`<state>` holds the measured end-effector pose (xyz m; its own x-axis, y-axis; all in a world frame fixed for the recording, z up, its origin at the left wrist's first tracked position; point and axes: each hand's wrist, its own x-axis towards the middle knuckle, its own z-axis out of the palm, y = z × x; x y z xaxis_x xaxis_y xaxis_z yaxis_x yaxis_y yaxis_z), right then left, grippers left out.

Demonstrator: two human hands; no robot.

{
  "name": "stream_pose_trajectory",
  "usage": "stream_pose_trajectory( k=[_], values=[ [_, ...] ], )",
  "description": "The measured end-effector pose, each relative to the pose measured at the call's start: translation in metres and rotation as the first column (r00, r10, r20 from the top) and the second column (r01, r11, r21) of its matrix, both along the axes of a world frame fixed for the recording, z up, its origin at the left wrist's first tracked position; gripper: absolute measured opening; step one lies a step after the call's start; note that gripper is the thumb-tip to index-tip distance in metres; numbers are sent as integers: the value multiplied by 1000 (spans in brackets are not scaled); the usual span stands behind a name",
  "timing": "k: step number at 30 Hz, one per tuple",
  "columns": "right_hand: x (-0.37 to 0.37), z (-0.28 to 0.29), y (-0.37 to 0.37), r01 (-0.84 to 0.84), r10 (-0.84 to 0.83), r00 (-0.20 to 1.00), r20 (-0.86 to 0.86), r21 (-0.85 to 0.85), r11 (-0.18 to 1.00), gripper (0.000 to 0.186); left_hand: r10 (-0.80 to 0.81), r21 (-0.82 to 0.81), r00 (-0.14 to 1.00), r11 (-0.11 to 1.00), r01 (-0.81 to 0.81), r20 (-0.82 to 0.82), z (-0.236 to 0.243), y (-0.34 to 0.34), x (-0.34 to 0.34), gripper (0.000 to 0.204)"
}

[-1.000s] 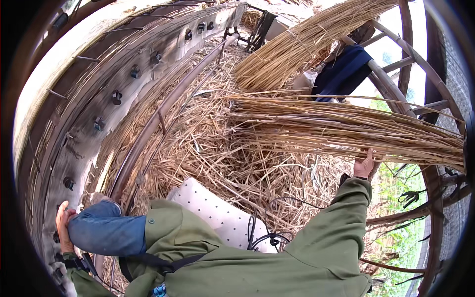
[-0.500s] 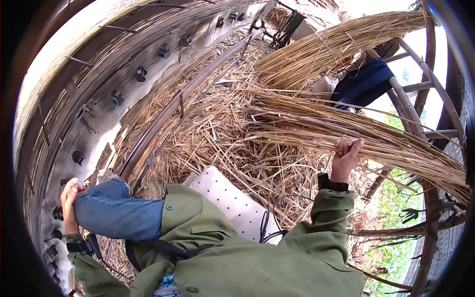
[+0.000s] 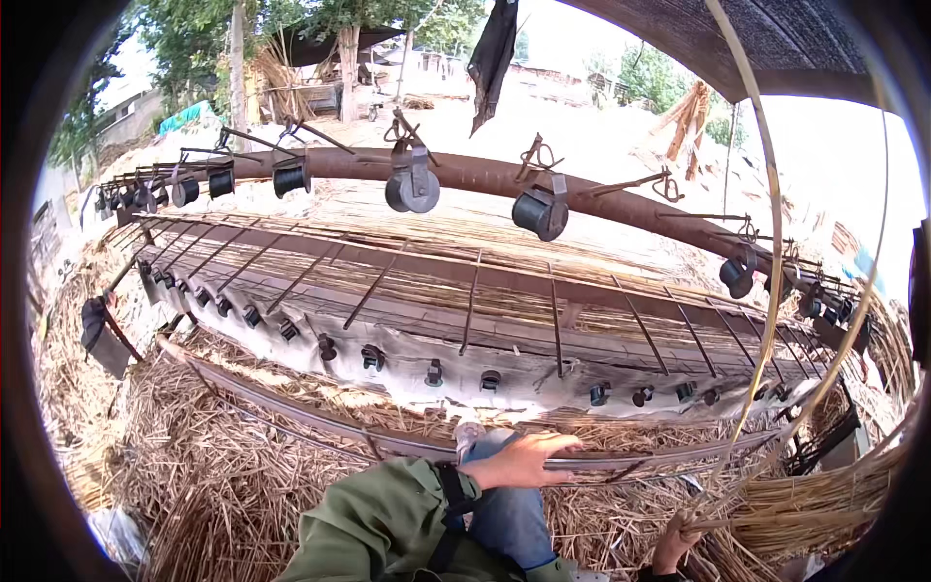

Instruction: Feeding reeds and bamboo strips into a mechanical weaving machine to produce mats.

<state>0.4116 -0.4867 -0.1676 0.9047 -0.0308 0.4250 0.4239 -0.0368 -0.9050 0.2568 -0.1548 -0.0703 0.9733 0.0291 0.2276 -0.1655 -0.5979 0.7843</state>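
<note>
My left hand (image 3: 524,460) is stretched out over my blue-jeaned knee (image 3: 514,519), fingers apart and pointing right, nothing in them. Just past it runs a low rusty rail (image 3: 388,438). At the lower right my right hand (image 3: 674,543) is closed around thin reed stalks (image 3: 773,291), long ones that arc up past the top of the view. A bundle of straw-coloured reeds (image 3: 815,504) lies beside that hand. My fingertips there are small and partly hidden.
Ahead stands a long metal frame with upright rods (image 3: 470,306) and a pale lower panel (image 3: 524,400) bearing black bobbins. Above, wire spools (image 3: 414,184) hang from a rusty pipe (image 3: 475,175). Loose straw (image 3: 242,485) covers the ground. A dark canopy (image 3: 776,44) hangs at upper right.
The view has swung up and left toward the frame. My left hand has come off the knee's side, fingers now extended. My right hand now sits lower in view, still at the reeds.
</note>
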Motion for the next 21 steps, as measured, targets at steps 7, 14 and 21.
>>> stream_pose_trajectory(
  k=[7,14,21],
  values=[
    [-41,-72,81,-355,282,933,-222,-692,629,27,-245,-360,967,898,253,68,-22,-28,-10,85],
    [-50,-135,110,-748,629,550,-550,13,664,29,-246,-917,969,386,99,1,-56,-22,-17,59],
    [-47,-92,110,-582,561,799,-216,-514,630,20,305,-755,916,655,-2,263,-12,-71,-16,69]
  ],
)
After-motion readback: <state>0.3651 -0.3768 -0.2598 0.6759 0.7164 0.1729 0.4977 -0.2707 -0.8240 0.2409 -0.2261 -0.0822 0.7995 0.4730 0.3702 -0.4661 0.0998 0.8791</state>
